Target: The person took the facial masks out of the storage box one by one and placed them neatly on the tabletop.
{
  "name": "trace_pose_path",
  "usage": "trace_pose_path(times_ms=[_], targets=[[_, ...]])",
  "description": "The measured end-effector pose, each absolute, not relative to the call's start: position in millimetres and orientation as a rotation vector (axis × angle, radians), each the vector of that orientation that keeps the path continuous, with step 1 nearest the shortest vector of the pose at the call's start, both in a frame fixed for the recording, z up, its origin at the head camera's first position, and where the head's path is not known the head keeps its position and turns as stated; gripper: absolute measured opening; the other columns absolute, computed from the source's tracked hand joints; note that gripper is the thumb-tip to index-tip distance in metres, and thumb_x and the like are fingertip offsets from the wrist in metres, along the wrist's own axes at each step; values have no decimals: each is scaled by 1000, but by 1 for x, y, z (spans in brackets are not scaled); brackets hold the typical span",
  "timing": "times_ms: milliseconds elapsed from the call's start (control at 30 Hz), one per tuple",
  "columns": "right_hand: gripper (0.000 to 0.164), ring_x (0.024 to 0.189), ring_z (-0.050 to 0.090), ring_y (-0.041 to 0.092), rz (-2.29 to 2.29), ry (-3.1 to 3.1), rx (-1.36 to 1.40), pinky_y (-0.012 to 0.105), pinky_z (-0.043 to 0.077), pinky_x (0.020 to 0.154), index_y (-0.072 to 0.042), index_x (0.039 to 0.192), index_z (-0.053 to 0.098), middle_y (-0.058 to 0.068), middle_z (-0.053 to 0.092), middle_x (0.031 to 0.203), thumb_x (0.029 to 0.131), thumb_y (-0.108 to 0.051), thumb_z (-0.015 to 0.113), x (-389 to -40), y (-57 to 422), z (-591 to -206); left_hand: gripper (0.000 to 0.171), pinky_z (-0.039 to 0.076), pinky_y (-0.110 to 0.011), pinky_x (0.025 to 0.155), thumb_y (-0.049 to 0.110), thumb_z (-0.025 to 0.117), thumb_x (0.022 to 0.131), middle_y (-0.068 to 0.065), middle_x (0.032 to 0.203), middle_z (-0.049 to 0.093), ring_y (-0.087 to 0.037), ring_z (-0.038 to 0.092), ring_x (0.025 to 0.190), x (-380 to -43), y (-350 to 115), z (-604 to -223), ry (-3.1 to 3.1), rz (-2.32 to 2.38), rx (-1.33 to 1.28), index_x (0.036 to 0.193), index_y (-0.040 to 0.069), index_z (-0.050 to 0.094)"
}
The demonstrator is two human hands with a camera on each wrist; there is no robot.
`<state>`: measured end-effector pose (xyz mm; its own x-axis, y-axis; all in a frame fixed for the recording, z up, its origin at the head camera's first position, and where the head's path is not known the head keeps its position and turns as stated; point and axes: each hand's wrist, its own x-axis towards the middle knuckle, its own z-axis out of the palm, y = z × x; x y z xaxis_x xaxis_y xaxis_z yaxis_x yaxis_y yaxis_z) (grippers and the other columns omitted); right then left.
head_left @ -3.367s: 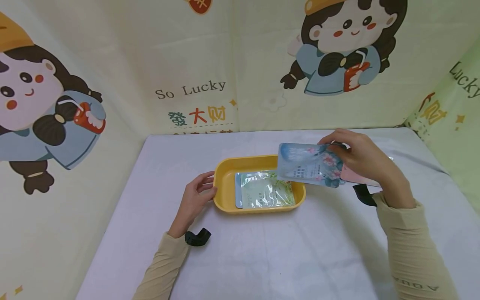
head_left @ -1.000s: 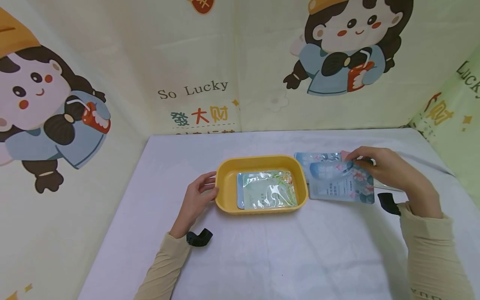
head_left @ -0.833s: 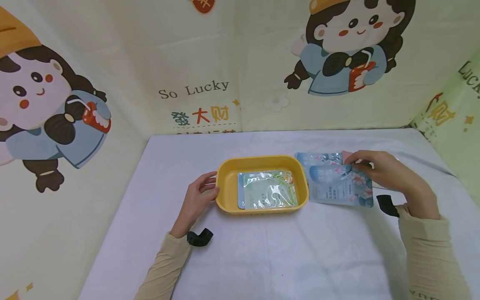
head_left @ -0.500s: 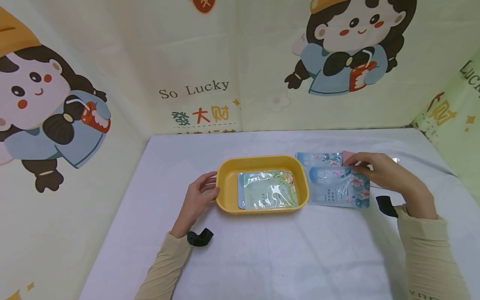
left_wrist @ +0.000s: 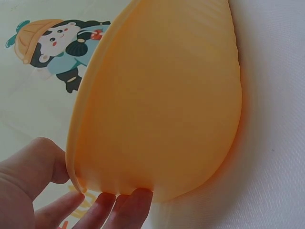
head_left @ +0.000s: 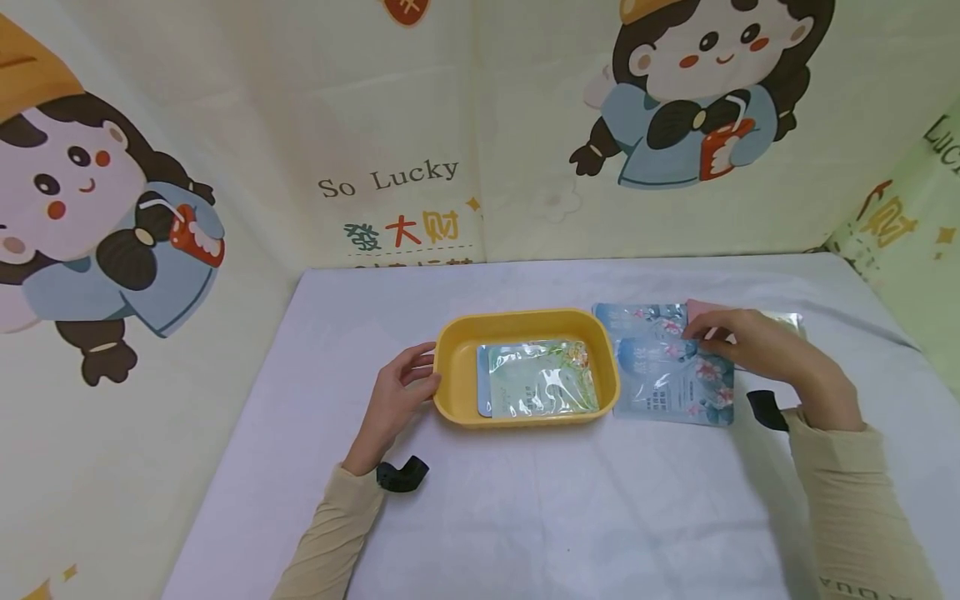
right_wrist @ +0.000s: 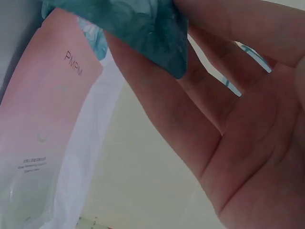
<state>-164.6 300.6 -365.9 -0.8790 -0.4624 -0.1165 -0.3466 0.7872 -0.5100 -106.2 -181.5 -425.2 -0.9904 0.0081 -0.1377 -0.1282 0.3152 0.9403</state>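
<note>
My left hand (head_left: pixel 397 389) holds the left end of a yellow tray (head_left: pixel 455 333), its fingertips on the outer wall (left_wrist: pixel 152 105) and its thumb at the rim. A pale green sheet mask packet (head_left: pixel 536 379) lies inside the tray, partly over a blue one (head_left: pixel 483 393). Just right of the tray, my right hand (head_left: pixel 750 342) pinches the upper right part of a blue floral sheet mask packet (head_left: pixel 660 383), low over the tabletop. Behind it, partly covered, lies a similar blue packet (head_left: pixel 637 315). In the right wrist view a corner of the held packet (right_wrist: pixel 157 40) shows between thumb and fingers.
A pink packet (right_wrist: pixel 57 90) lies behind and beneath the right hand, with a silvery end (head_left: pixel 787 318) showing past it. White cloth covers the table (head_left: pixel 480 517). A printed cartoon curtain (head_left: pixel 525 225) rises along the back edge.
My right hand has carried the blue floral packet from over the tray's right end to the table beside it, lowering it and shifting slightly left most recently. The left hand stays at the tray.
</note>
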Motion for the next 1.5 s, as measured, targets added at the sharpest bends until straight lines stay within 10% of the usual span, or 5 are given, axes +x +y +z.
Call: trace_pose_path(times_ms=[367, 1500], targets=[[27, 98, 60, 27, -716, 2676, -532, 41, 58, 82, -1, 116, 68, 14, 63, 113, 89, -1, 69, -170, 299, -382, 47, 60, -29, 83, 15, 67, 92, -10, 131, 60, -27, 61, 117, -107, -183, -426, 2448, 1780, -103, 138, 17, 56], [26, 93, 59, 24, -635, 2801, -610, 44, 59, 83, -3, 114, 70, 8, 63, 102, 89, -9, 72, -170, 274, -377, 48, 60, -30, 84, 15, 67, 92, -9, 131, 60, -26, 61, 118, -104, -181, -424, 2459, 1771, -109, 138, 17, 55]])
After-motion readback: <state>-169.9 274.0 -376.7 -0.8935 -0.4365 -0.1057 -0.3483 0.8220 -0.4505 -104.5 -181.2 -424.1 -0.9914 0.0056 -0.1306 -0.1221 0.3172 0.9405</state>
